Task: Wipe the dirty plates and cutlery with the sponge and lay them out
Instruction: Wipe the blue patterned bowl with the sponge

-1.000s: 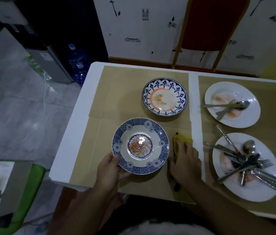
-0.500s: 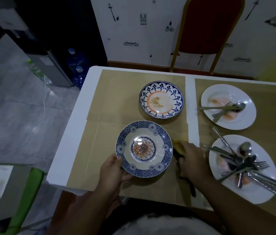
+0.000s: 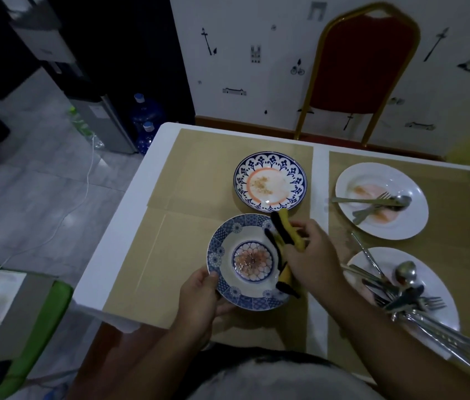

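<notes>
My left hand grips the near-left rim of a blue-patterned plate with reddish smears in its centre. My right hand holds a yellow and black sponge cloth over the plate's right side; the cloth hangs down to the rim. Behind it lies a second blue-rimmed plate with crumbs. At the right, a white plate carries a fork and spoon. A nearer white plate holds a pile of cutlery.
Tan mats cover the white table, whose left edge drops to a tiled floor. A red chair with a gold frame stands beyond the far edge. Blue water bottles and a green seat with a box are at the left.
My right hand lifted the sponge cloth off the mat and brought it left over the blue-patterned plate. My left hand kept its hold on the plate's rim.
</notes>
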The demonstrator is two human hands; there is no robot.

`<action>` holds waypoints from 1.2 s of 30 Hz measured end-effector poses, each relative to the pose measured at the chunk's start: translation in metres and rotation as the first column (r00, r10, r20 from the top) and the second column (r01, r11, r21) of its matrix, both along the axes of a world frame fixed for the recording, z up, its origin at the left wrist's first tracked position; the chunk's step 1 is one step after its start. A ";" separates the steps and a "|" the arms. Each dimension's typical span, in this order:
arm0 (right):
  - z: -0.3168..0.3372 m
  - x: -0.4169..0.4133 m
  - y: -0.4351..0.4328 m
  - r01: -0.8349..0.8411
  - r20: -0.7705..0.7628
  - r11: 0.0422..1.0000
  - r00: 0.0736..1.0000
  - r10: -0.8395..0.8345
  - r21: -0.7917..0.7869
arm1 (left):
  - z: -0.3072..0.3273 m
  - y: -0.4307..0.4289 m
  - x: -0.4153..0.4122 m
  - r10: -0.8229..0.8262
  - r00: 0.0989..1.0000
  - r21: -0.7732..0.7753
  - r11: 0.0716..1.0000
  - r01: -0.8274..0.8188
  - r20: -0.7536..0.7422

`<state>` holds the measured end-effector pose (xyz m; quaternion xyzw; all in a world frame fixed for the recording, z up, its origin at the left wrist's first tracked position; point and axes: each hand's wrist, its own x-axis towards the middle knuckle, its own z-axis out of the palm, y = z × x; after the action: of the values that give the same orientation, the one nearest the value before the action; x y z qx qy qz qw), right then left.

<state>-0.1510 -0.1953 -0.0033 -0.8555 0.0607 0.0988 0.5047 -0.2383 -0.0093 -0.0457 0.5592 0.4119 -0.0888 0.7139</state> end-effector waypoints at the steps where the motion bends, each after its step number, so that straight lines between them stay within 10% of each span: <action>1: -0.005 -0.002 0.004 -0.083 0.001 0.995 0.997 0.083 -0.060 | 0.002 -0.003 0.000 -0.005 1.000 -0.001 1.000 0.005 0.002; 7: -0.032 -0.018 0.004 -0.366 0.024 0.705 0.879 0.477 -0.607 | 0.010 -0.019 -0.003 -0.083 0.995 0.053 0.995 0.081 0.051; 16: -0.037 -0.024 -0.001 -0.511 -0.079 0.532 0.768 0.636 -0.675 | 0.009 -0.016 -0.007 -0.024 0.998 -0.009 1.000 0.024 0.058; 36: -0.038 -0.015 0.017 -0.523 0.070 0.592 0.711 0.700 -0.613 | 0.008 -0.016 -0.004 -0.098 0.989 -0.043 0.994 0.103 0.109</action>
<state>-0.1664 -0.1781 -0.0417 -0.9336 -0.2933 0.1133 0.1720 -0.2422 -0.0251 -0.0377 0.5659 0.3423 -0.1047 0.7427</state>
